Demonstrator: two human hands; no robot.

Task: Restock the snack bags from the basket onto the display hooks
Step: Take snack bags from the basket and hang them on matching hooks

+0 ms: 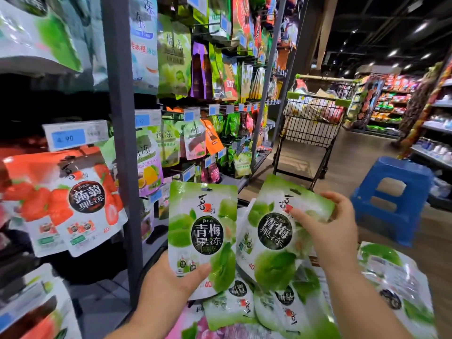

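Note:
My left hand (171, 277) grips the bottom of a green plum jelly bag (203, 231) and holds it upright. My right hand (330, 231) pinches the upper right part of a second green bag (276, 231) of the same kind, tilted a little to the right. Both bags hang in the air over a pile of more green and pink snack bags (244, 309) lying below; the basket under them is hidden. To the left, red strawberry jelly bags (73, 204) hang on the display hooks beneath a price tag (73, 137).
A grey upright post (122, 143) divides the hook display; more hanging bags (171, 143) fill the section behind it. A shopping cart (310, 128) full of goods stands in the aisle ahead, a blue plastic stool (391, 192) to its right. Shelves (437, 133) line the far right.

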